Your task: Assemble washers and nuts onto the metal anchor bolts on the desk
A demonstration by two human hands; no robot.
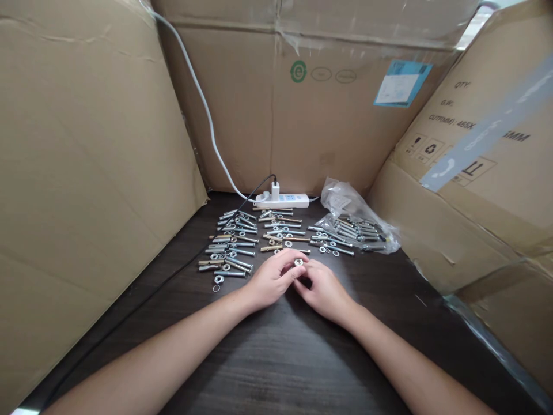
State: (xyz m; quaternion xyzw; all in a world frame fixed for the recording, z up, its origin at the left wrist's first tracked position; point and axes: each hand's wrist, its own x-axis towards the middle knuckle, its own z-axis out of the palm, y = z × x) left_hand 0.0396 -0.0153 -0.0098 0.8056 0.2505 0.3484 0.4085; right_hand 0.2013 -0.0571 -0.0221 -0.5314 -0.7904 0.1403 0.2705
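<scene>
A small silvery nut (299,262) shows between the fingertips of both hands, its hole facing up. My left hand (272,280) is closed, with thumb and forefinger pinched at the nut's left side. Against its right side rests my right hand (327,290), fingers curled and closed; whatever lies under them is hidden. Just beyond the hands are metal bolts (287,238), sleeves (271,248) and flat washers (288,244) in rows. To the left, a loose nut (219,279) and a thin ring washer (216,289) lie near my left wrist.
A clear plastic bag (345,199) with several bolts lies at the back right. Behind the rows is a white power strip (287,200) with a plugged-in charger (275,191). A black cable (159,288) crosses the dark table (276,369) at left. Cardboard walls (233,115) enclose three sides.
</scene>
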